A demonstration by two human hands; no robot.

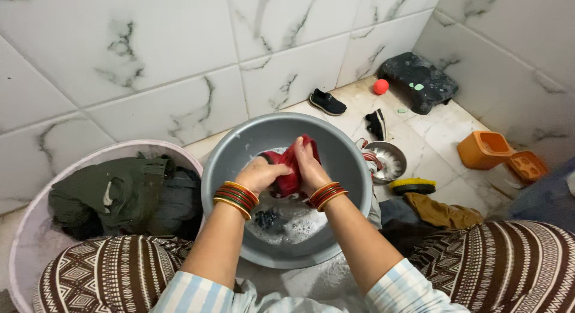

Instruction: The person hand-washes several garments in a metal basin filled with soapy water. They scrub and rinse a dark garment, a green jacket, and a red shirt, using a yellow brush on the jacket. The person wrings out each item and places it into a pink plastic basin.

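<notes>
Your left hand [259, 174] and right hand [308, 164] are both closed around one red cloth [291, 169], each grip pressed tight on it, held just above the soapy water in the grey basin [341, 151]. A dark cloth [268, 218] lies in the suds below your hands. Both wrists carry stacks of red and gold bangles [235, 198].

To your left, touching the basin's rim, stands one pale laundry tub [36, 241] with olive and grey clothes [120, 193] piled in it. To your right, just beside the basin, sits one small steel bowl [388, 162], and near it one yellow scrub brush [412, 185]. A brown cloth [442, 212] and a dark one lie heaped on the floor by your right knee.

Farther back you have two black shoes [327, 102], one by the wall and one nearer the bowl, one red ball [381, 86], and one dark low stool [419, 79] in the corner. Two orange containers [485, 150] stand by the right wall.

The tiled wall [150, 61] closes in right behind the basin, and your patterned knees flank it on both sides. The open floor [440, 130] lies between the bowl and the stool.
</notes>
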